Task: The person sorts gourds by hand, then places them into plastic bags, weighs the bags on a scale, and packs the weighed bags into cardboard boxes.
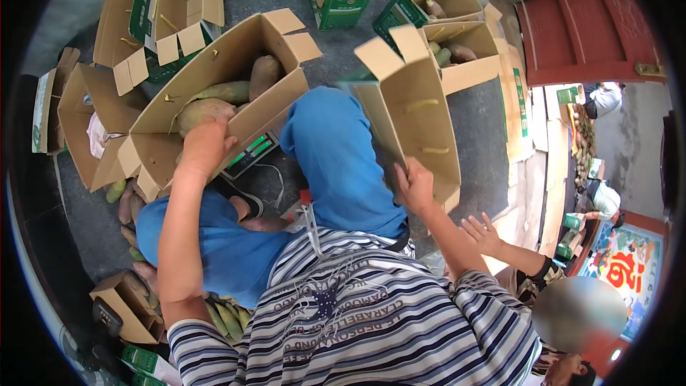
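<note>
Head view: left hand [204, 146] clamped on a fruit [196, 113] in the box [214, 64] at ten o'clock; right hand [414, 186] gripping the wall of a second box [418, 107] at two. Packing step, I'd judge; next move needs that fruit seated without bruising.

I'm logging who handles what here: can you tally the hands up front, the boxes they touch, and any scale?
Wearer's hands: 2 (left hand, right hand)
Other person's hand: 1
Boxes touched: 2 (left box, right box)
Scale: 1
Total: 6
</note>
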`<state>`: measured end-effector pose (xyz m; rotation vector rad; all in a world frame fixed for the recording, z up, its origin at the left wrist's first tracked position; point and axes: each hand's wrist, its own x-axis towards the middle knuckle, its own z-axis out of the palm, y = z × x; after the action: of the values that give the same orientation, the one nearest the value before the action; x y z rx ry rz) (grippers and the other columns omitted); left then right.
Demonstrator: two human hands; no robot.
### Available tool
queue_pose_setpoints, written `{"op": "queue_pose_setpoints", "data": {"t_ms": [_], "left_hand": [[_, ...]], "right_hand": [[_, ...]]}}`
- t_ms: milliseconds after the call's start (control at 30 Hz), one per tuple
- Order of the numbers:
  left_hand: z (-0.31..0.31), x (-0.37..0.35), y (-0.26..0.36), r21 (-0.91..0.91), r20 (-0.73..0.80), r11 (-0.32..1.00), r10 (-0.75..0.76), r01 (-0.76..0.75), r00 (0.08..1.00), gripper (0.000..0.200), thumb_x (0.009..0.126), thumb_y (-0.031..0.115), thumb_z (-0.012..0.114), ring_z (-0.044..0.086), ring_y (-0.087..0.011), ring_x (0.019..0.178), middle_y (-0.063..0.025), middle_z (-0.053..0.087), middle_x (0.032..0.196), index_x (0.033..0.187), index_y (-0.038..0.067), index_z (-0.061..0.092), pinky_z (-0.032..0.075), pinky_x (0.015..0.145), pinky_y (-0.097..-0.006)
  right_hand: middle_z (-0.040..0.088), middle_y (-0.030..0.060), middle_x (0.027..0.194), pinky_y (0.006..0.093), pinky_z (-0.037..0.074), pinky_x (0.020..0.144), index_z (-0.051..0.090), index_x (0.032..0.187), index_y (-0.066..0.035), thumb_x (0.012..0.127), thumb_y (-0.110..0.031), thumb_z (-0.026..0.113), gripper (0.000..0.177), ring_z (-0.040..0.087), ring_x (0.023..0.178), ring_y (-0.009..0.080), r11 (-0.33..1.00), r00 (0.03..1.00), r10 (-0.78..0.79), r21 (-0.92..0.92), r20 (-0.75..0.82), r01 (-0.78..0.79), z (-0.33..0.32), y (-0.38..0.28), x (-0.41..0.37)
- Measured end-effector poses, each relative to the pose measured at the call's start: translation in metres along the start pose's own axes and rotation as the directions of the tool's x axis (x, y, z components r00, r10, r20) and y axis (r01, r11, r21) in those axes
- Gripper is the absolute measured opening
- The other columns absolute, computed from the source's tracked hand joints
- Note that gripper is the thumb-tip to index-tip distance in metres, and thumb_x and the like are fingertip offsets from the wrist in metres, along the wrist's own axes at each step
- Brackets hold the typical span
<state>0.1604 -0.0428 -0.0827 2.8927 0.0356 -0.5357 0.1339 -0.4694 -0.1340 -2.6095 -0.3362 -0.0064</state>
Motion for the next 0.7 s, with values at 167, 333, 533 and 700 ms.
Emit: {"op": "queue_pose_setpoints", "data": {"t_ms": [167, 333, 533, 700], "left_hand": [[-0.002, -0.003, 0.003, -0.015, -0.020, 1.000, -0.004, 0.004, 1.000, 0.040, 0.076, 0.024, 0.068, 0.061, -0.0370, 0.089, -0.0205, 0.062, 0.096, 0.110, 0.004, 0.056, 0.050, 0.076, -0.0445], [0.001, 0.000, 0.000, 0.009, -0.005, 1.000, -0.002, 0.003, 1.000, 0.042, 0.076, 0.024, 0.068, 0.061, -0.0340, 0.090, -0.0182, 0.062, 0.098, 0.111, 0.005, 0.056, 0.050, 0.075, -0.0432], [0.005, 0.001, 0.001, 0.041, -0.056, 0.999, -0.001, 0.004, 0.998, 0.037, 0.076, 0.026, 0.069, 0.060, -0.0352, 0.088, -0.0178, 0.058, 0.094, 0.102, 0.003, 0.056, 0.049, 0.072, -0.0444], [0.008, -0.001, 0.003, 0.098, -0.040, 0.995, -0.027, 0.031, 0.999, 0.035, 0.075, 0.028, 0.069, 0.059, -0.0300, 0.089, -0.0143, 0.059, 0.093, 0.098, 0.005, 0.055, 0.047, 0.071, -0.0400]], "right_hand": [[0.060, 0.0158, 0.079, 0.0366, 0.048, 0.061, 0.062, 0.093, -0.001, 0.084, -0.010, 0.061, 0.013, 0.061, 0.071, 0.0335, 0.992, 0.977, -0.104, 0.054, -0.184, 0.116, -0.019, -0.053, 0.079], [0.062, 0.0176, 0.082, 0.0341, 0.048, 0.066, 0.062, 0.093, 0.001, 0.086, -0.009, 0.060, 0.012, 0.062, 0.071, 0.0265, 0.913, 0.828, -0.235, 0.177, -0.508, 0.368, -0.071, -0.129, 0.179], [0.065, 0.0192, 0.086, 0.0355, 0.049, 0.073, 0.062, 0.095, 0.003, 0.086, -0.022, 0.057, 0.027, 0.064, 0.081, 0.0272, 0.696, 0.741, -0.258, 0.412, -0.620, 0.588, -0.082, -0.222, 0.347], [0.065, 0.0199, 0.098, 0.0351, 0.047, 0.082, 0.060, 0.105, 0.002, 0.088, -0.013, 0.053, 0.024, 0.063, 0.093, 0.0308, 0.656, 0.792, -0.296, 0.489, -0.534, 0.575, 0.022, -0.258, 0.464]]}}
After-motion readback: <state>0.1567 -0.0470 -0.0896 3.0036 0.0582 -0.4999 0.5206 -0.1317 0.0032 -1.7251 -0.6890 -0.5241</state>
